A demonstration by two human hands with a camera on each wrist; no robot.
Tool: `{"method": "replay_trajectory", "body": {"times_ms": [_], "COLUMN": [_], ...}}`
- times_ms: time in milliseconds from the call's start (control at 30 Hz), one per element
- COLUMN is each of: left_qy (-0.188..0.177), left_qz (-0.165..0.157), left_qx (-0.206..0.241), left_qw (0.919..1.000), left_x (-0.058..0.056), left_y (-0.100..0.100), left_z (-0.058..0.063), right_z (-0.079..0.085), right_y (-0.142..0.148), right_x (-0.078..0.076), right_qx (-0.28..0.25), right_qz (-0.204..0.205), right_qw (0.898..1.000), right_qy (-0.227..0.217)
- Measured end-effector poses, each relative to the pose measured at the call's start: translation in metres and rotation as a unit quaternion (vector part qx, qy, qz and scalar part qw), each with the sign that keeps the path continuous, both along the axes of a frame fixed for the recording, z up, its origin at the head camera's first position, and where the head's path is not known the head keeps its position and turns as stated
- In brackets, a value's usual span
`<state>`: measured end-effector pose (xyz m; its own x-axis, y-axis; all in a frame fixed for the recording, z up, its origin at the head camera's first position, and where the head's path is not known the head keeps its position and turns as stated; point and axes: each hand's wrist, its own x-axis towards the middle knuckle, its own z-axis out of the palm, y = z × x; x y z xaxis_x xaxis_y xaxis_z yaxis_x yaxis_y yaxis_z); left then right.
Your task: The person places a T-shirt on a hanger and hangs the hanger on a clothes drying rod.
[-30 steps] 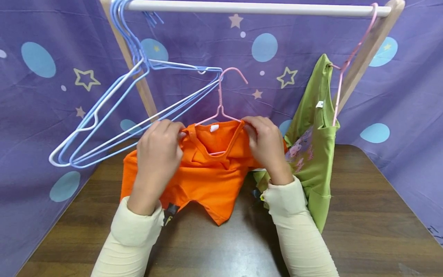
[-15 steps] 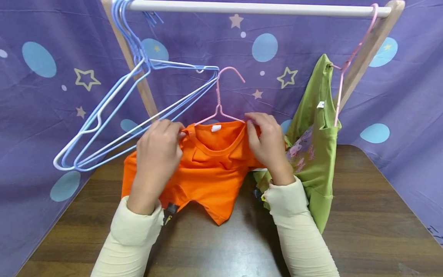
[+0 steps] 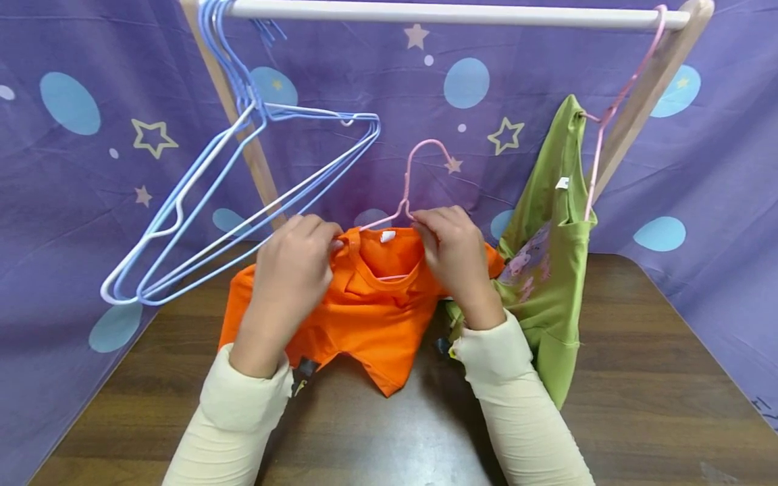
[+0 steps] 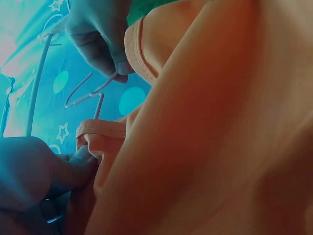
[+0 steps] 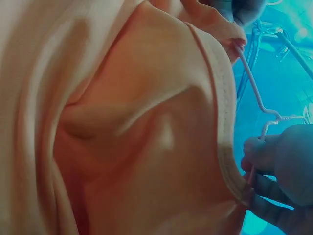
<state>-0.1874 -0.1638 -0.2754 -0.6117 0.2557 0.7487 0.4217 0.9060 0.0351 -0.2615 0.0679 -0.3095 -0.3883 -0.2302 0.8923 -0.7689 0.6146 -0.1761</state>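
Observation:
An orange shirt is spread over a pink wire hanger, whose hook stands free above the collar. My left hand pinches the shirt at its left shoulder, beside the neckline. With thumb and fingers, my right hand pinches the hanger's wire just right of its neck, as the right wrist view also shows. The hanger's lower bar shows through the neck opening, while its ends are hidden inside the cloth. In the left wrist view, the shirt's fabric fills most of the picture.
Several blue and white hangers hang at the left of the rack's white rod. A green garment hangs at the right on another pink hanger, close to my right forearm. Below lies a brown wooden table.
My right hand has shifted from the shirt's right shoulder inward to the hanger's wire. The hanger's hook has moved right and down, apart from the blue hangers. My left hand has moved slightly right.

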Motion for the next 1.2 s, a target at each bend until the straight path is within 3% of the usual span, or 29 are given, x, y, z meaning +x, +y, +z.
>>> {"method": "replay_trajectory", "body": {"times_ms": [200, 500, 800, 1200], "left_qy": [-0.030, -0.113, -0.050, -0.016], "left_qz": [-0.010, -0.017, -0.066, -0.050], "left_qx": [0.023, 0.007, 0.066, 0.100], "left_qw": [0.9992, 0.9934, 0.9944, 0.9936], "left_x": [0.002, 0.007, 0.017, 0.023], "left_y": [-0.005, -0.019, -0.029, -0.041], "left_z": [0.004, 0.013, 0.021, 0.027], "right_z": [0.000, 0.000, 0.002, 0.004], "right_y": [0.001, 0.010, 0.018, 0.029], "right_x": [0.001, -0.001, -0.004, -0.006], "right_qx": [-0.024, -0.048, -0.076, -0.100], "right_qz": [-0.043, -0.080, -0.101, -0.118], "right_qw": [0.999, 0.995, 0.991, 0.985], "right_qy": [0.015, -0.022, -0.048, -0.080]}}
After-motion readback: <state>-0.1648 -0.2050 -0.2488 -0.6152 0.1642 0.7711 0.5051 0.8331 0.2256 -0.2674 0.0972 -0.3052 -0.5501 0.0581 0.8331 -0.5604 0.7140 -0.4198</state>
